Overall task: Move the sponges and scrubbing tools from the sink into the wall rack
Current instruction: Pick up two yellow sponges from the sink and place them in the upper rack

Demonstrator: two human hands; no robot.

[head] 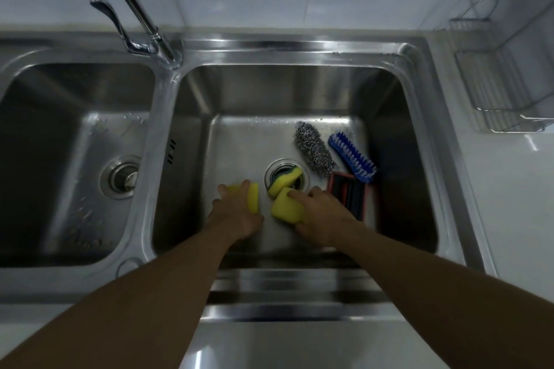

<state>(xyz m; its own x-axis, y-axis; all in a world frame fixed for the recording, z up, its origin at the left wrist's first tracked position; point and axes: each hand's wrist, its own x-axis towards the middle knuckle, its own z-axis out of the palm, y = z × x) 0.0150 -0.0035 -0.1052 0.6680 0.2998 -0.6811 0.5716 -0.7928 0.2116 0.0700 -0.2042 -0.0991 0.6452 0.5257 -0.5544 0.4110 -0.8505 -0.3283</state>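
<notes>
Steel sink [299, 51]: smooth, rectangular.
Left hand [236, 213]: gripping foam sponge [253, 196].
Right hand [323, 216]: gripping second sponge [286, 207].

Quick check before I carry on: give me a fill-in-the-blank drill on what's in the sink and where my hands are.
1. The left hand and the right hand each grip a ____ sponge.
2. A third sponge lies over the ____ of the right basin.
3. The steel scourer lies beside a ____ brush.
4. The wire rack holds ____ of the tools yet.

Missing words: yellow; drain; blue; none
</notes>
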